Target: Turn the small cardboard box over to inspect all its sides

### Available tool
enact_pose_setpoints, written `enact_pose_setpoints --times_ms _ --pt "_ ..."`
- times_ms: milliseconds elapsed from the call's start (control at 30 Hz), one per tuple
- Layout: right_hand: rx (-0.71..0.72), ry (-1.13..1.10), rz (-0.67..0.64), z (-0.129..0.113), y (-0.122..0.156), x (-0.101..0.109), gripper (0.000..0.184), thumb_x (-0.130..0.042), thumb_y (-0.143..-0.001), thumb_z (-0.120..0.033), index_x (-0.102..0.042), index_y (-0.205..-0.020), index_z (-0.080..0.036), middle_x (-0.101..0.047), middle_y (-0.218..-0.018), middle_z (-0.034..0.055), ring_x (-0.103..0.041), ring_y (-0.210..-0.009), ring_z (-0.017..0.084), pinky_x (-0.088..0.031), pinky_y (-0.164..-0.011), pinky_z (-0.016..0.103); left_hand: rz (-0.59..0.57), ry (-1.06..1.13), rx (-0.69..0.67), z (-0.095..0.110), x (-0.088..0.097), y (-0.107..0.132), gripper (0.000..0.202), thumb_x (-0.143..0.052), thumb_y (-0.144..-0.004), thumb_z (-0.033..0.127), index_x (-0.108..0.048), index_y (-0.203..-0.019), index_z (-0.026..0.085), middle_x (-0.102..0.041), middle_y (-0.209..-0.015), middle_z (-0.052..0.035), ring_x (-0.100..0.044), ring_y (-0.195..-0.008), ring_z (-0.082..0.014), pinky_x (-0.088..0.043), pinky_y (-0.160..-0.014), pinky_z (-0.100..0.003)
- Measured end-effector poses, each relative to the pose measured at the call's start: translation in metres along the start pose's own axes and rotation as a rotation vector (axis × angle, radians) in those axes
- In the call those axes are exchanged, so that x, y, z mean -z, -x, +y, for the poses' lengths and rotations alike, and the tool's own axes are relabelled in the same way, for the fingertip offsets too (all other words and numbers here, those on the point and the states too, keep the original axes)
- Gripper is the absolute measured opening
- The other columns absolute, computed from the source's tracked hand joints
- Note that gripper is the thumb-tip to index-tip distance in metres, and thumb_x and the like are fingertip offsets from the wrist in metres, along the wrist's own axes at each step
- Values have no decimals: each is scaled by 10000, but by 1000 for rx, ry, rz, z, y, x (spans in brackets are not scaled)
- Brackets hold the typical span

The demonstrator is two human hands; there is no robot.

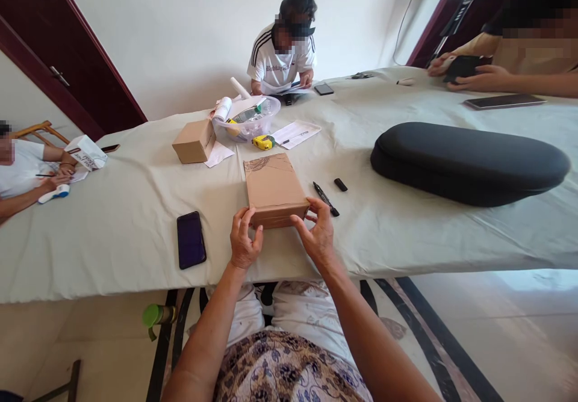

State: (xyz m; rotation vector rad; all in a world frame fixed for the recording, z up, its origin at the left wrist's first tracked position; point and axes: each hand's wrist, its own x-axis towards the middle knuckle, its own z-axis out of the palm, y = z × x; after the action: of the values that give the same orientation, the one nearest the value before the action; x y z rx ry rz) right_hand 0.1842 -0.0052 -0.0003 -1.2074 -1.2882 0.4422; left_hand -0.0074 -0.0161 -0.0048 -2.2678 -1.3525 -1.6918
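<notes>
A small brown cardboard box (pixel 273 186) lies flat on the cloth-covered table (pixel 135 221) right in front of me. My left hand (pixel 244 239) grips its near left corner, thumb and fingers curled against the edge. My right hand (pixel 316 231) holds the near right corner the same way, fingers bent on the box's side. A black marker (pixel 326 198) lies just right of the box, with its cap (pixel 340 184) a little further right. A dark phone (pixel 191 239) rests to the left of my left hand.
A second cardboard box (pixel 195 141), a clear bowl of items (pixel 247 119), a yellow tape measure (pixel 263 142) and papers (pixel 295 132) sit further back. A large black cushion (pixel 467 161) lies at right. Three other people sit around the table.
</notes>
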Motion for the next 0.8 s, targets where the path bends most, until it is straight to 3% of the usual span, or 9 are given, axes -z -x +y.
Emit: enact_pose_setpoints --times_ms 167,333,533,700,800 --pt "-90 187 76 -15 5 -19 913 -734 -654 -729 -400 -1323 -205 -524 -1264 146 -549 -1157 319 -501 -969 511 2 -6 -3 2 -1 1 521 -561 -916 205 -433 -1421 238 -545 -1269 -149 -582 -1135 -232 -602 -746 -315" --pt "-103 264 117 -20 10 -31 992 -724 -641 -758 -356 -1356 -177 -506 -1294 182 -525 -1197 351 -462 -996 525 1 -43 1 1 -1 4 520 -580 -899 233 -438 -1400 239 -546 -1242 -141 -586 -1114 -239 -591 -788 -355" --pt "-109 268 185 -16 7 -29 841 -733 -647 -749 -472 -1215 -186 -599 -1132 142 -590 -1012 306 -481 -914 491 54 -15 23 2 -1 3 428 -576 -909 266 -480 -1322 207 -555 -1197 -141 -583 -1071 -230 -559 -756 -330" --pt "-89 94 186 -16 14 -23 532 -637 -807 -672 -559 -1080 -222 -640 -975 50 -614 -858 209 -512 -843 387 193 -48 98 3 0 0 267 -574 -940 314 -528 -1176 196 -594 -1078 -111 -607 -988 -206 -506 -700 -297" --pt "-75 21 188 -18 20 -23 442 -582 -872 -620 -594 -1047 -215 -648 -915 38 -620 -830 197 -519 -835 378 251 -40 123 2 0 -1 227 -574 -951 338 -542 -1126 196 -604 -1039 -98 -604 -972 -199 -485 -715 -293"
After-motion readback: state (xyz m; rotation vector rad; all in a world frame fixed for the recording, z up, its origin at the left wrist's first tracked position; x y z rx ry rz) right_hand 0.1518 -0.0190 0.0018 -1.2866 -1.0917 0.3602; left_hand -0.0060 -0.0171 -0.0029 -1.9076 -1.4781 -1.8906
